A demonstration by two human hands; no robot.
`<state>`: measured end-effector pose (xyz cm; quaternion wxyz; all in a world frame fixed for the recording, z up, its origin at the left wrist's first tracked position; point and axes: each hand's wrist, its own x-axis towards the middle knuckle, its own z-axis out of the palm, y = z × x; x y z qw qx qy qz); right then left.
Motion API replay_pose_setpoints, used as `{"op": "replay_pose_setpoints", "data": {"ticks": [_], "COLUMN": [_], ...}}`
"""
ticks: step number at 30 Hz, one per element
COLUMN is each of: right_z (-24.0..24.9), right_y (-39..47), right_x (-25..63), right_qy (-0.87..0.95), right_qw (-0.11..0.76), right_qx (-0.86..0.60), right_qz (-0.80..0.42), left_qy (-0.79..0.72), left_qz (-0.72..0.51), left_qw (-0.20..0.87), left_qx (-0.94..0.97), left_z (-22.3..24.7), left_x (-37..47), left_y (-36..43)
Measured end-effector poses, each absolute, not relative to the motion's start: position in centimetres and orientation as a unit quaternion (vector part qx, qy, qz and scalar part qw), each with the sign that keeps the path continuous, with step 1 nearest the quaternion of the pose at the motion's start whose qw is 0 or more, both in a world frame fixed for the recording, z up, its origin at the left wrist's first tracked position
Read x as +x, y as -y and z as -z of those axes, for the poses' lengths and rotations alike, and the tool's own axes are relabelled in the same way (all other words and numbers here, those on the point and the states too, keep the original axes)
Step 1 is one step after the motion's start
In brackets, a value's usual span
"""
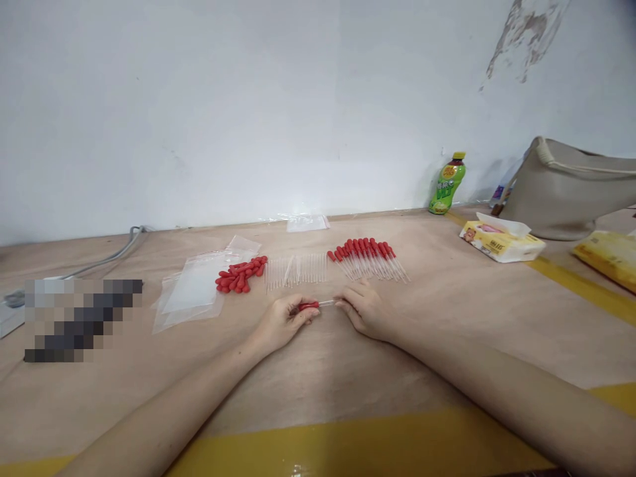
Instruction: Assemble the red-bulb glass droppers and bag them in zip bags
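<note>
My left hand is closed around a red rubber dropper bulb. Pinched in the fingers of my right hand is a thin clear dropper tube, whose end meets the bulb between the two hands. Beyond my left hand lies a heap of loose red bulbs. A row of bare clear tubes is laid out just past both hands. Farther right, several droppers with red bulbs on their tubes lie side by side.
Clear plastic bags lie left of the bulbs, and another bag is by the wall. A green bottle, a tissue pack and a beige bag stand at the right. A grey cable and a pixelated dark object are at the left.
</note>
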<state>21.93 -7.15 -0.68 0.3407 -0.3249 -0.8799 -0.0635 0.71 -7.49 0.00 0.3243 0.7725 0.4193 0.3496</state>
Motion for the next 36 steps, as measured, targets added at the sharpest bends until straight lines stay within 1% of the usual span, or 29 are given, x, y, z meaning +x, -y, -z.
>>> {"op": "replay_pose_setpoints", "data": {"ticks": [2,4,9,16,19,26,32,34,36], "right_z": [0.7,0.6,0.4,0.5,0.7,1.1,-0.8,-1.8,-2.7], "right_y": [7.1,7.0,7.2,7.3,7.3,7.2,8.2,8.4,7.9], "right_x": [21.9,21.8,21.5,21.2,20.9,20.5,20.5,20.8,21.3], "right_qy": [0.872,0.873,0.880,0.890,0.890,0.891,0.889,0.883,0.859], "right_qw": [0.363,0.365,0.352,0.324,0.319,0.307,0.264,0.249,0.246], "right_qx": [-0.326,-0.322,-0.315,-0.312,-0.317,-0.335,-0.373,-0.398,-0.446], "right_qz": [0.043,0.034,0.046,0.073,0.068,0.016,0.023,-0.004,-0.058], "left_qy": [-0.418,-0.418,-0.419,-0.392,-0.389,-0.376,-0.368,-0.394,-0.428], "left_qz": [-0.350,-0.344,-0.328,-0.310,-0.307,-0.311,-0.320,-0.333,-0.342], "left_qw": [0.306,0.292,0.268,0.170,0.145,0.130,0.086,0.098,0.130], "left_qx": [0.781,0.789,0.803,0.849,0.856,0.863,0.869,0.851,0.826], "left_z": [0.1,0.1,-0.1,-0.4,-0.5,-0.4,-0.7,-0.6,-0.3], "left_x": [0.6,0.6,0.7,0.7,0.7,0.6,0.1,-0.2,-0.4], "left_y": [7.3,7.3,7.6,8.0,8.1,7.9,7.3,6.9,6.5]}}
